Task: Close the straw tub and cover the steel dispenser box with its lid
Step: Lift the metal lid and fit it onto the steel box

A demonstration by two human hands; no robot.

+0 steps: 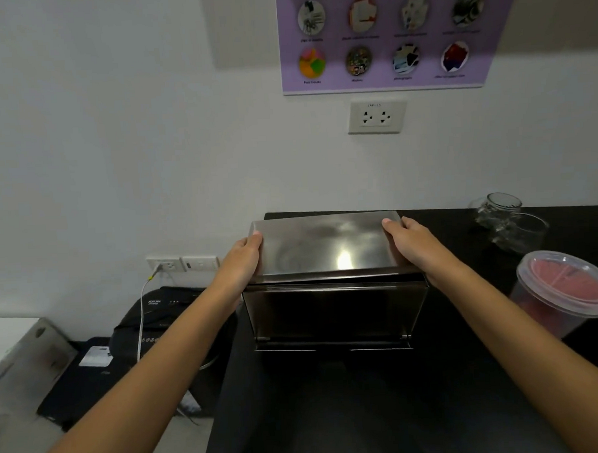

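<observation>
Hands: we count two, both ours, one at each short end of one steel lid (326, 247).
Left hand (246, 259): we have it curled round the lid's left end, thumb on top, fingers hidden underneath.
Right hand (416, 245): we grip the lid's right end the same way, thumb laid on the top face.
Lid: one, between our hands, sitting across the top of the steel dispenser box (334, 314); whether it is fully seated we cannot tell.
Dispenser box: one, directly under our hands, standing on the black counter (367, 411), its dark front facing us.
Straw tub (564, 293): one, to the right of our right hand and well apart from it, clear lid on top, pink contents showing through.
Glass jars (506, 217): we count two, beyond the right hand, near the wall.
Wall sockets (375, 117): one double plate above our hands; two more plates low beside the left hand, one with a cable plugged in.
Poster (385, 34): one, purple, eight round pictures, above everything.
Shredder (164, 317): one, black, below the left forearm.
</observation>
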